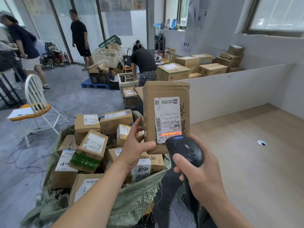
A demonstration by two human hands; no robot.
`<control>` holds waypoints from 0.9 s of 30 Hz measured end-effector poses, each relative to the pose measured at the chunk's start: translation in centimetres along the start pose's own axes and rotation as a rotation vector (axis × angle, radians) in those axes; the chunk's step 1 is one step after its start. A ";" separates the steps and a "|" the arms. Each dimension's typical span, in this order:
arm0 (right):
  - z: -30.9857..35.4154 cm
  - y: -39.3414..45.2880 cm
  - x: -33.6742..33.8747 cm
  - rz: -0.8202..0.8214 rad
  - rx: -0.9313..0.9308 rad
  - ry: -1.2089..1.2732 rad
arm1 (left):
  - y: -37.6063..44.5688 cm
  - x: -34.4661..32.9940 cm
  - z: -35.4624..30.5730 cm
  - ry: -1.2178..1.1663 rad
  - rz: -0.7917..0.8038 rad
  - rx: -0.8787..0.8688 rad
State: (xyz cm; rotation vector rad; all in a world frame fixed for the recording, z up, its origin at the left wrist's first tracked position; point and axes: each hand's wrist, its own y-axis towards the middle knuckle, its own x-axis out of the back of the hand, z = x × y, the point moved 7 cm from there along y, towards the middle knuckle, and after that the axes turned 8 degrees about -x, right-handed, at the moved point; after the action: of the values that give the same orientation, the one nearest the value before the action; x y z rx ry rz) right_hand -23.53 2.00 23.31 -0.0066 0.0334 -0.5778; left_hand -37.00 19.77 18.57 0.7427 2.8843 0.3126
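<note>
Both hands are busy at the centre of the frame. Left hand pinches the lower left corner of a flat cardboard parcel, thumb on the front, holding it upright with its shipping label facing the camera (the print reads upside down). Right hand is wrapped around the handle of a black barcode scanner, whose head sits just below the label, where an orange-red line glows across a barcode. Beneath, at lower left, a green woven sack holds many boxes.
</note>
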 end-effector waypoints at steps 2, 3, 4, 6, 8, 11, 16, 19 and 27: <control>0.0 -0.1 -0.1 0.006 0.000 -0.003 | 0.0 0.3 0.1 0.005 -0.010 0.002; 0.0 -0.1 -0.1 0.007 0.001 -0.004 | 0.0 0.5 0.1 0.006 -0.015 0.002; 0.0 -0.2 -0.1 0.008 -0.001 -0.005 | 0.0 0.8 0.1 0.009 -0.021 0.002; 0.0 -0.4 0.0 0.010 -0.002 -0.010 | 0.1 1.2 0.1 0.015 -0.035 0.004; -0.2 -0.5 0.1 0.005 -0.004 -0.020 | 0.2 1.7 0.2 0.007 -0.049 0.014; -0.4 -0.7 0.1 0.004 -0.010 -0.028 | 0.4 2.3 0.2 -0.014 -0.077 0.025; -0.3 -1.6 0.0 0.015 -0.016 -0.027 | 0.7 2.9 0.0 -0.055 -0.114 0.043; -0.2 -1.8 0.1 0.011 -0.011 -0.025 | 0.7 3.1 -0.2 -0.055 -0.121 0.045; -0.2 -2.6 0.4 0.029 -0.039 -0.005 | 1.2 5.4 -2.8 0.069 -0.135 0.051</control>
State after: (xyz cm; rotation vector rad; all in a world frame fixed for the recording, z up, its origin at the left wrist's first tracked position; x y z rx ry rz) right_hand -24.58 -0.41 23.14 -0.0454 0.0400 -0.5478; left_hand -41.70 22.96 21.03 0.5518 2.9991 0.2538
